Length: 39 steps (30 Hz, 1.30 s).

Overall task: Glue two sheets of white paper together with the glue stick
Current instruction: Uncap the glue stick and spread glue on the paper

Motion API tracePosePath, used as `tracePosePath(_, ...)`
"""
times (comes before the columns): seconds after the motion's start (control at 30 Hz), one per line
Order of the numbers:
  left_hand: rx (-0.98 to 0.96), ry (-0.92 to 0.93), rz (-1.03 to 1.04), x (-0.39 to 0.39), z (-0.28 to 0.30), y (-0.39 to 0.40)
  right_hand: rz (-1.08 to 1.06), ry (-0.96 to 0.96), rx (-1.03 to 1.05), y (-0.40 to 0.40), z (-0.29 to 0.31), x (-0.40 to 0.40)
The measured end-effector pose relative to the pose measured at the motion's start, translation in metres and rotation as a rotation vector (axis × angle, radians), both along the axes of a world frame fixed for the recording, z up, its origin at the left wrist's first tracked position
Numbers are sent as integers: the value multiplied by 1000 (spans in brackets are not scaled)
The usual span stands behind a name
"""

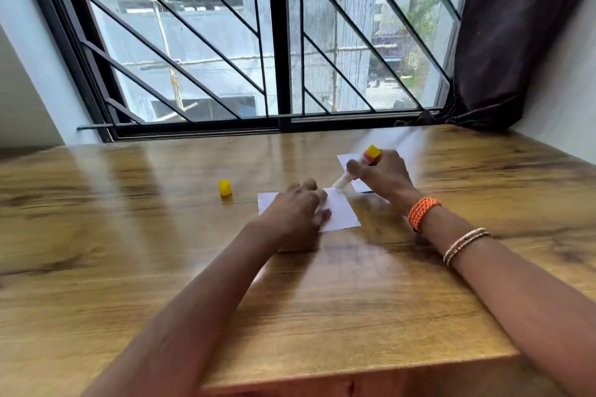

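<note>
A small white paper sheet [342,211] lies flat on the wooden table [161,235], and my left hand [295,211] rests on its left part, fingers spread, pressing it down. My right hand [383,176] grips the glue stick [358,167], which is tilted with its yellow end up and its white tip down at the sheet's far right corner. A second white sheet [348,159] lies behind, mostly hidden under my right hand. The yellow glue cap [224,188] stands upright to the left of the near sheet.
A barred window [280,42] runs along the table's far edge, with a dark curtain [516,35] bunched at the right. Walls close in on both sides. The table's front edge [354,374] is near me.
</note>
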State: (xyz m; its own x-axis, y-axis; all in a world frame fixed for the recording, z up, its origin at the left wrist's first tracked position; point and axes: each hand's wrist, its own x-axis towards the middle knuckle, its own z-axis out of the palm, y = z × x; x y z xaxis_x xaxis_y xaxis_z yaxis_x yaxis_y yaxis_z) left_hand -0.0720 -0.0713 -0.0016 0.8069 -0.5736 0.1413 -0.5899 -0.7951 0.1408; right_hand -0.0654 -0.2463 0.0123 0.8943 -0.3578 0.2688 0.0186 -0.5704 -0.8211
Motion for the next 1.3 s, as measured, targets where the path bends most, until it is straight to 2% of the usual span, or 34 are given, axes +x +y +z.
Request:
tracePosePath(0.1,-37,57,-6,2,-2,1,2,11,-53,0,-1,1)
tracePosePath(0.4,25,123,44,5,0,1,-25,20,-123,2,-2,5)
tracePosePath(0.7,-5,119,51,4,1,1,20,34,-107,-3,-1,-5)
tracePosePath(0.97,55,63,71,3,2,-2,65,-19,-98,-7,-5,-21)
tracePosePath(1.3,58,57,64,4,-1,-1,81,5,-54,-9,-11,-40)
